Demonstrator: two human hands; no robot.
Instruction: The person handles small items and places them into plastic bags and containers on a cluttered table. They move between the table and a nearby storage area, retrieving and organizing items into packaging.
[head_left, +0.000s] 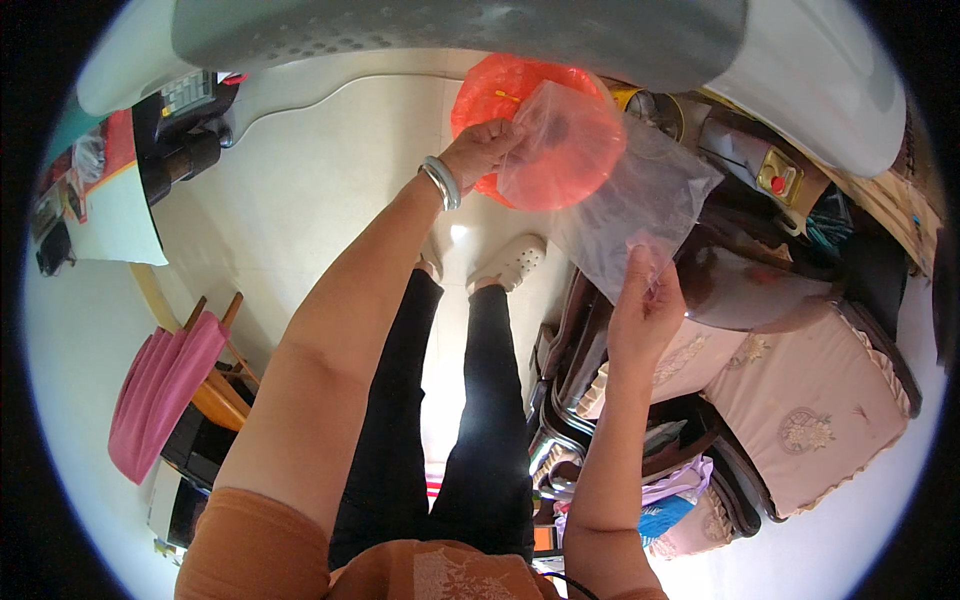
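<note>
A transparent plastic bag (637, 191) is stretched between my two hands. Fingers and thumb of my left hand (480, 150), which has bracelets at the wrist, pinch its far left part. Lower down on the right, my right hand (649, 311) grips the near edge. Beneath the bag's far part stands a bin with a red plastic liner (484, 90), partly seen through the film. A small yellow item (507, 96) shows against the liner. Whether the bag holds anything, I cannot tell.
To the right is a dark wooden seat with pink floral cushions (806, 420). A container with a red cap (780, 180) stands beyond it. A white cable (330, 94) crosses the tiled floor. At left, a pink cloth (165, 397) hangs over a wooden chair.
</note>
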